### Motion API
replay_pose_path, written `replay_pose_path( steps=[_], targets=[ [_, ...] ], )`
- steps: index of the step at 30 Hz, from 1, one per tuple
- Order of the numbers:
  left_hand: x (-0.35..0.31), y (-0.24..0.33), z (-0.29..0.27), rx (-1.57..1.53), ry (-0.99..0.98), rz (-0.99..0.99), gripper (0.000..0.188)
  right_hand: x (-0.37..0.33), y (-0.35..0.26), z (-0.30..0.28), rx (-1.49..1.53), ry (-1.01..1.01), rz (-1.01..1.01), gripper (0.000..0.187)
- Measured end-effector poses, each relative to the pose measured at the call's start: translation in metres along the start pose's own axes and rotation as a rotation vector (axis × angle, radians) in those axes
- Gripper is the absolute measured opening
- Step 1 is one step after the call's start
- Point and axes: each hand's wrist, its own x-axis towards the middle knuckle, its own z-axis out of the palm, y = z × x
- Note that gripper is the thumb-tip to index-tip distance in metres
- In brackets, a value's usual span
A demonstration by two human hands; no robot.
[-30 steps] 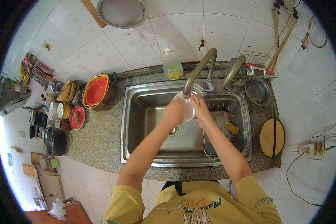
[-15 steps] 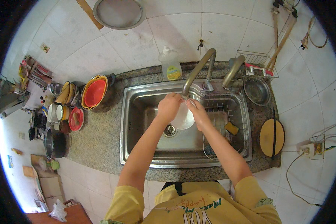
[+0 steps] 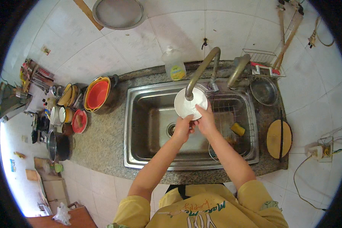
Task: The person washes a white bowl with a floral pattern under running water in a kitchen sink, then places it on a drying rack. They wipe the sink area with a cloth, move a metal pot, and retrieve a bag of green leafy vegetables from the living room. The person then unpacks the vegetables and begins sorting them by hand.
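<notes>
A white bowl (image 3: pixel 181 108) is held beneath the spout of the curved metal faucet (image 3: pixel 200 70), its inside facing up and looking wet. My left hand (image 3: pixel 183 129) grips the near rim with the thumb over the edge. Beside it, my right hand (image 3: pixel 206 122) pinches the right part of the rim, thumb inside the bowl. Both hands are over the stainless steel sink (image 3: pixel 144 125), whose drain (image 3: pixel 171 130) shows left of my left hand. To the right, a wire rack (image 3: pixel 224 110) sits in the basin with a yellow sponge (image 3: pixel 237 129) on it.
Behind the sink stands a clear soap bottle (image 3: pixel 174 67). A metal basin (image 3: pixel 263 92) and a round wooden board (image 3: pixel 279 140) lie right. At left are a red and a yellow basket (image 3: pixel 97 94), a red plate (image 3: pixel 79 121) and a dark pot (image 3: pixel 58 146).
The bowl has turned from showing its outside to showing its inside. My hands have moved from its far edge to its near rim, closer to me.
</notes>
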Motion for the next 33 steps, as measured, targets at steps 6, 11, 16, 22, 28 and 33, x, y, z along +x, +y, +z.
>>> replay_pose_path(
  steps=[6, 11, 16, 22, 28, 33],
  targets=[
    [-0.013, 0.041, 0.007, 0.765, 0.256, 0.348, 0.031, -0.002, -0.002, 0.0, -0.162, 0.071, 0.075, 0.029],
    [-0.01, 0.062, -0.004, 1.553, 0.404, 0.754, 0.041, 0.011, -0.01, -0.006, -0.999, 0.07, -0.282, 0.037],
    [-0.006, 0.061, 0.006, 1.663, 0.467, 0.932, 0.033, -0.02, -0.023, 0.027, -1.444, 0.139, -0.363, 0.036],
    [-0.001, 0.05, 0.024, 1.865, -0.008, 1.428, 0.019, -0.014, -0.02, 0.005, -1.505, -0.115, -0.33, 0.024],
    [0.008, 0.061, 0.019, 2.031, 0.121, 0.681, 0.017, -0.016, -0.02, -0.001, -1.488, -0.001, -0.174, 0.021],
    [0.02, 0.049, 0.02, 2.027, -0.141, 1.029, 0.016, -0.026, -0.026, 0.007, -1.357, -0.097, -0.335, 0.025]
  ],
)
